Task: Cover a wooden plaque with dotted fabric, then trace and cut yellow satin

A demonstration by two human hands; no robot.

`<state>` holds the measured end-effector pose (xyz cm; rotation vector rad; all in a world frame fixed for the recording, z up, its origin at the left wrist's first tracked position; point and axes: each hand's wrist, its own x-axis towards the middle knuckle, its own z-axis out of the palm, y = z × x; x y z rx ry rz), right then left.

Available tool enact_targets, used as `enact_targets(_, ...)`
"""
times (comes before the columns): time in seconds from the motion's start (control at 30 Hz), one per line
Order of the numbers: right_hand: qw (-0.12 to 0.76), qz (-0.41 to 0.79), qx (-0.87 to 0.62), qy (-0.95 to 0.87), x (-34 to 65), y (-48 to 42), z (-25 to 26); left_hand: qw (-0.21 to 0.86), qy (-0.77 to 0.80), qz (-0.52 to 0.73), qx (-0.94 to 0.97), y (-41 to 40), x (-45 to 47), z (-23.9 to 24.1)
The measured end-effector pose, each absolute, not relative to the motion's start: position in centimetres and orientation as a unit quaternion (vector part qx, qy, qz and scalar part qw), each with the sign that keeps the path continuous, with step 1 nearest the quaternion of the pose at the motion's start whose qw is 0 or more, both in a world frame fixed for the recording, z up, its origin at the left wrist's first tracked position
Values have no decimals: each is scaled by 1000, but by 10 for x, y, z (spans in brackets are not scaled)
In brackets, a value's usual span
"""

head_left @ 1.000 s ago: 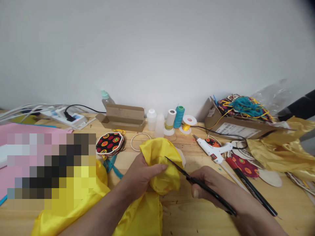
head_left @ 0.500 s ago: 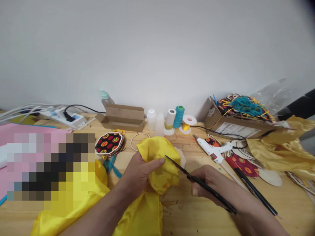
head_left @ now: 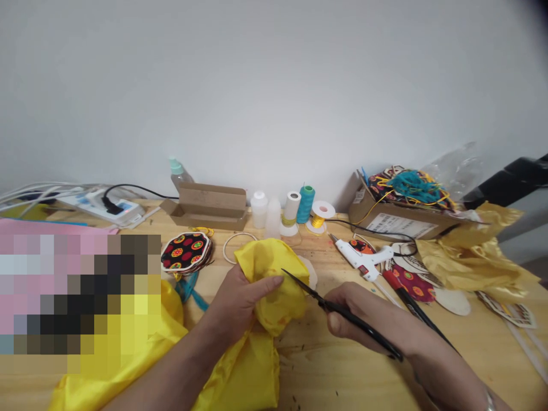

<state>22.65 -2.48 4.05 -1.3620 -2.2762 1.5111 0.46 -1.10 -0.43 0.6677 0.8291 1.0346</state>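
My left hand (head_left: 240, 299) is closed on a bunched fold of bright yellow satin fabric (head_left: 274, 285), thumb on top. The cloth trails down toward me across the wooden table (head_left: 325, 377). My right hand (head_left: 363, 319) grips black scissors (head_left: 338, 313). Their blades point up and left, with the tips against the edge of the yellow fold right beside my left thumb. A pale round piece (head_left: 310, 273) shows from behind the fabric.
A white glue gun (head_left: 362, 257), a black pen (head_left: 422, 318) and patterned round patches (head_left: 187, 251) lie near. Thread spools (head_left: 305, 204), small bottles (head_left: 258, 209), a flat cardboard box (head_left: 209, 204), a box of scraps (head_left: 402, 200), gold fabric (head_left: 466, 262) and a power strip (head_left: 112, 206) line the back.
My left hand has pulled the yellow fold in tighter and turned it slightly. The scissors have edged left into the fabric. The view has shifted a little.
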Motion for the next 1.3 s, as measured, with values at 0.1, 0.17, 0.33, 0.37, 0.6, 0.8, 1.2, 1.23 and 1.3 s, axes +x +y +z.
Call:
enact_targets(0.1,38,485,-435,-758,225,-22,46,735,373,475,309,-11,5,-3)
enact_targets(0.17,31,481,-433,-762,224,-20,47,735,369,477,309,-11,5,-2)
enact_targets(0.33,47,480,-429,-764,222,-19,46,734,371,477,311,-12,3,-4)
enact_targets(0.37,52,478,-432,-763,222,-19,45,733,373,475,313,-12,3,-4)
enact_targets(0.6,54,495,-424,-756,227,-21,38,727,389,463,325,-12,5,-2)
enact_targets(0.8,45,523,-412,-745,229,-19,29,728,397,455,325,-13,5,0)
enact_targets(1.2,42,545,-442,-711,227,-19,32,723,407,431,354,-14,5,1)
enact_targets(1.23,40,549,-444,-707,228,-19,31,724,406,430,355,-15,5,1)
enact_targets(1.3,34,554,-450,-700,229,-18,31,725,408,427,356,-15,5,2)
